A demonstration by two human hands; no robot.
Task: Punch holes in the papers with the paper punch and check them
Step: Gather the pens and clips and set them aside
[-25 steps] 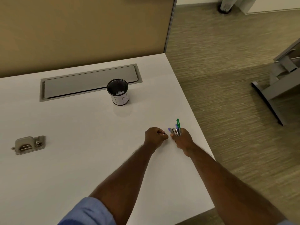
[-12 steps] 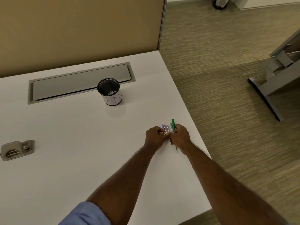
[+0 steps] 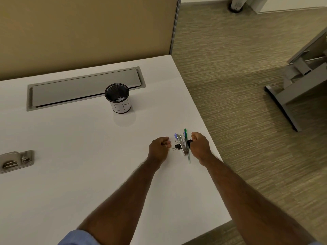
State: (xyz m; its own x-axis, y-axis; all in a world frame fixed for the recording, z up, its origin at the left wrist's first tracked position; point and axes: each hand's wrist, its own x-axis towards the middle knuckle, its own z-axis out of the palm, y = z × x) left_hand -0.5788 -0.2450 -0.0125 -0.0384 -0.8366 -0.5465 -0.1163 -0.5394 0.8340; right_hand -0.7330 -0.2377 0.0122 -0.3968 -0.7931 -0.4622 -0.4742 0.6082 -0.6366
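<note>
No paper is in view. A small silver metal tool (image 3: 182,145), a punch or a stapler, lies on the white desk (image 3: 88,174) near its right edge. A green pen (image 3: 186,144) and a blue-capped pen (image 3: 176,135) lie alongside it, and a black binder clip (image 3: 177,147) rests against its left side. My left hand (image 3: 159,145) is a closed fist just left of the pile, with nothing visible in it. My right hand (image 3: 200,145) is curled just right of the pile, its fingertips pinching a small black clip (image 3: 189,143).
A black mesh cup (image 3: 117,99) with a white label holds small white bits, behind the pile. A grey cable-tray lid (image 3: 85,90) is set into the desk; a grey socket plate (image 3: 16,160) sits at the left. The desk edge and carpet lie right of my hand.
The pens and silver tool that my right hand held upright now lie flat on the desk. My hands have parted to either side, and the binder clip rests beside the tool.
</note>
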